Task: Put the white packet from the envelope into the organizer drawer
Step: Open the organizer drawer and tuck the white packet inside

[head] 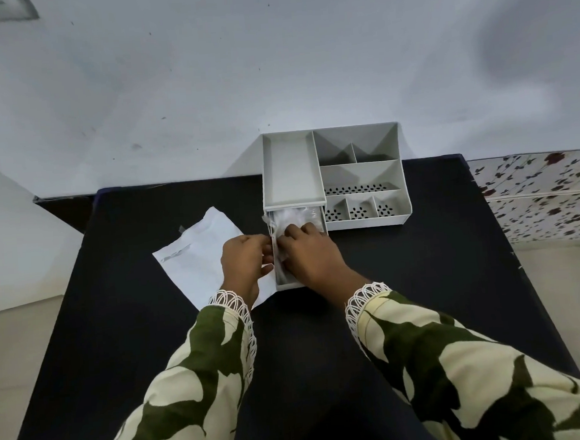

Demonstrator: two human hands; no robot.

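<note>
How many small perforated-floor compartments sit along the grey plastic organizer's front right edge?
3, side by side: left, middle, right, all right of the pulled-out drawer. None looks hidden.

A black rectangular table (125, 334) with a matte top fills the lower middle of the view. Behind the table's far edge rises a plain white wall (202, 71), speckled with small dark marks. Right of the table, near its far corner, lies a white cloth (547, 195) printed with dark red flowers and thin black stems. Left of the table, pale floor (17, 359) shows.
</note>
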